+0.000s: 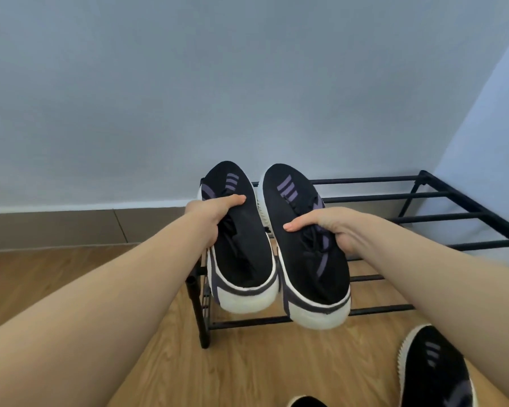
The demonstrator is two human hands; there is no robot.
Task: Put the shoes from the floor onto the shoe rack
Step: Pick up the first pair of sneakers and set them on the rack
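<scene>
Two black sneakers with purple stripes and white soles are held side by side over the left end of a black metal shoe rack. My left hand grips the left sneaker by its laces and tongue. My right hand grips the right sneaker the same way. Both shoes point toes away from me, heels toward me. Whether their soles touch the rack's top bars is hidden. A third matching sneaker lies on the floor at the lower right, and part of another dark shoe shows at the bottom edge.
The rack stands against a pale blue wall with a brown skirting board. Its top tier to the right of the held shoes carries nothing. Wooden floor spreads in front of the rack.
</scene>
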